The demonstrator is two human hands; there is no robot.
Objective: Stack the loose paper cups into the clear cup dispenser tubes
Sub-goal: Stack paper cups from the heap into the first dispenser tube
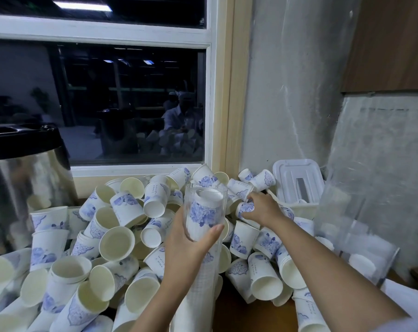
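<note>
My left hand (191,243) grips a clear dispenser tube (204,212) held upright in the middle of the view. Stacked white cups with blue flower prints fill the tube almost up to its open mouth. My right hand (260,208) reaches over the pile behind it, fingers curled round a loose blue-printed cup (245,209) lying on its side. A large heap of loose paper cups (116,243) covers the counter on the left and around both hands.
A steel urn with a black lid (23,185) stands at the left. A white plastic lidded box (297,180) sits at the back right by the wall. Another clear dispenser tube (354,233) with cups in it leans at the right. A dark window is behind.
</note>
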